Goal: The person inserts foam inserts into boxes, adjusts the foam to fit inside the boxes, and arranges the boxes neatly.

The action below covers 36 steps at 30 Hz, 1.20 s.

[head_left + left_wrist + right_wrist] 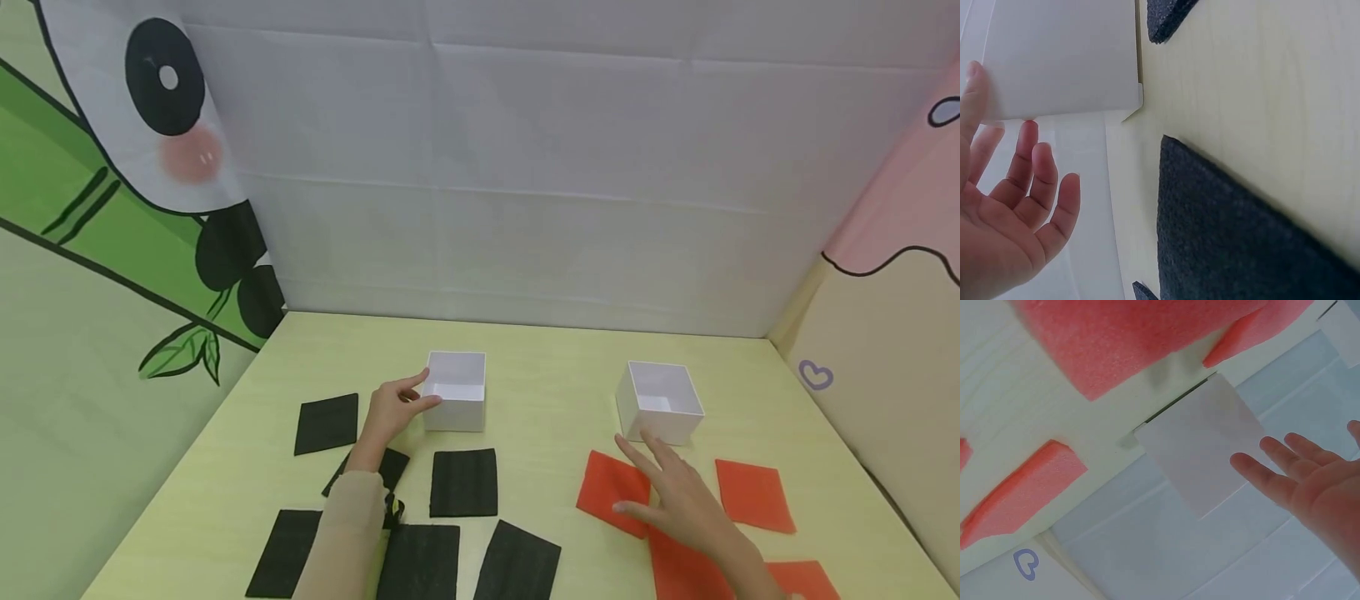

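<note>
My left hand (395, 410) is at the near left corner of a white open-topped box (454, 414). Its thumb lies on the box's front face and its fingers are against the left side, holding that corner; the remaining fingers are loosely bent in the left wrist view. My right hand (678, 496) hovers with spread fingers over a red foam square (606, 486), just in front of a second white box (667, 425). Nothing is in that hand, and the right wrist view shows its fingertips over the second box's face (1200, 447).
Several black foam squares (464, 483) lie on the pale wooden table (555, 400) around the left forearm. More red foam squares (754, 494) are spread at the right, partly under the right arm. A white cloth wall (525, 183) closes off the back.
</note>
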{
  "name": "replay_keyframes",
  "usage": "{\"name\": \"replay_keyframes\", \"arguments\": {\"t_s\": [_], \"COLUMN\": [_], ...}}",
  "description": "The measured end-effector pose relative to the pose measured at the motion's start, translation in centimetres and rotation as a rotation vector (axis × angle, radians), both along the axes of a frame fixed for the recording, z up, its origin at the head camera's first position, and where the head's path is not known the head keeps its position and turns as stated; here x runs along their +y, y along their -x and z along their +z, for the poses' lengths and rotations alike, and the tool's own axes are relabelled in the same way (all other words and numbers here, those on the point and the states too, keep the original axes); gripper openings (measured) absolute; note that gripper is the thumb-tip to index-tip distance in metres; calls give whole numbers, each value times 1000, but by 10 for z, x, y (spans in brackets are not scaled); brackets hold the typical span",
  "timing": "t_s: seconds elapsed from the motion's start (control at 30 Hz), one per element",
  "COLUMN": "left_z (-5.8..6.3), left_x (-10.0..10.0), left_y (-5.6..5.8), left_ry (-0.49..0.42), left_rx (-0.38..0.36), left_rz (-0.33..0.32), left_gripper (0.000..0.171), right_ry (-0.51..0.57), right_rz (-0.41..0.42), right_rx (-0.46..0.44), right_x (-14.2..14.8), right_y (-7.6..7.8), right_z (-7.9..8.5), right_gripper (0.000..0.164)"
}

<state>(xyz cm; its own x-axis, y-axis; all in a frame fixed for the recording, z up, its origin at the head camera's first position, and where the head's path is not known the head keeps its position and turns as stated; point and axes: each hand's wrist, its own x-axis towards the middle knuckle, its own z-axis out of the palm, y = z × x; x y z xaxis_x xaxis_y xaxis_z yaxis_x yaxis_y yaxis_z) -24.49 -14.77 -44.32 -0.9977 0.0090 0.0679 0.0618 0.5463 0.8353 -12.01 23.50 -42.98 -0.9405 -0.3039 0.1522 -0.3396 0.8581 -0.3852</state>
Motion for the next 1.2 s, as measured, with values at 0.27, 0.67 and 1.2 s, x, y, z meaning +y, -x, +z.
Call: {"name": "replay_keyframes", "arguments": {"t_s": [0.27, 0.67, 1.2], "left_z": [1, -2, 2], "left_x": [1, 0, 1], "left_y": [-1, -1, -2], "left_ry": [-15, 2, 9], "left_rx": [11, 13, -11], "left_rz": [-1, -1, 16], "left_gripper": [62, 62, 63], "right_ry": [46, -4, -208], "right_rz": [160, 186, 157], "right_rx": [-38, -201, -301], "right_x": [14, 24, 15], "right_y": [8, 13, 18], "right_z": [-8, -16, -24], "right_gripper": [81, 72, 64]}}
